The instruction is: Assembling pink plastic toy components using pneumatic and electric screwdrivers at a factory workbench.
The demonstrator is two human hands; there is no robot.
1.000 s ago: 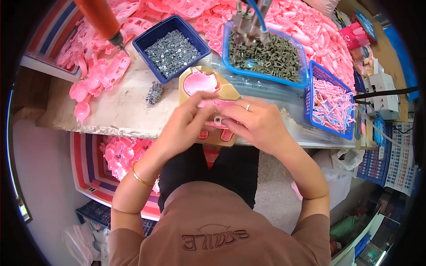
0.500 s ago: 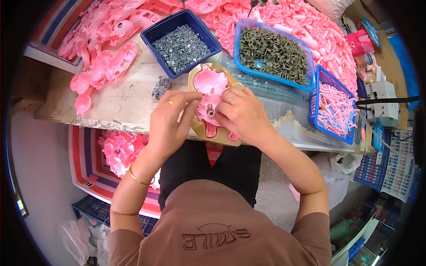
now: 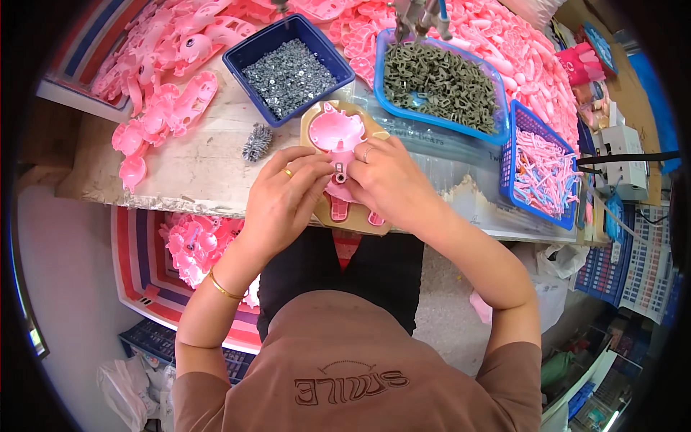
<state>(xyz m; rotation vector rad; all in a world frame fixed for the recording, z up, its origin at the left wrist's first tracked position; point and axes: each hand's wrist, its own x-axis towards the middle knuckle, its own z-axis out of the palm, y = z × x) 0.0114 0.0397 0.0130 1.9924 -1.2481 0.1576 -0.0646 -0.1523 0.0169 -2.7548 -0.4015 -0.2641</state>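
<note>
A pink plastic toy shell (image 3: 337, 129), with a round bowl-shaped head and two short legs, lies hollow side up in a tan holder (image 3: 309, 121). A small metallic fitting (image 3: 340, 173) stands in the middle of its body. My left hand (image 3: 288, 191) is at the left of the body, fingertips drawn together close to the fitting. From the right, my right hand (image 3: 389, 180) curls over the body with its fingertips at the fitting. Both hands are closed; what lies between the fingers is hidden.
Behind stand a dark blue bin (image 3: 237, 68) of small metal parts and a light blue tray (image 3: 385, 101) of olive-green clips. A blue basket (image 3: 509, 162) of pink and blue sticks is at right. Pink shells (image 3: 173, 115) lie left. Metal tooling (image 3: 421, 20) hangs over the tray.
My left hand has moved right, and its fingers have closed in beside the fitting. My right hand's fingers have shifted slightly on the shell. More of the hanging tooling shows over the tray.
</note>
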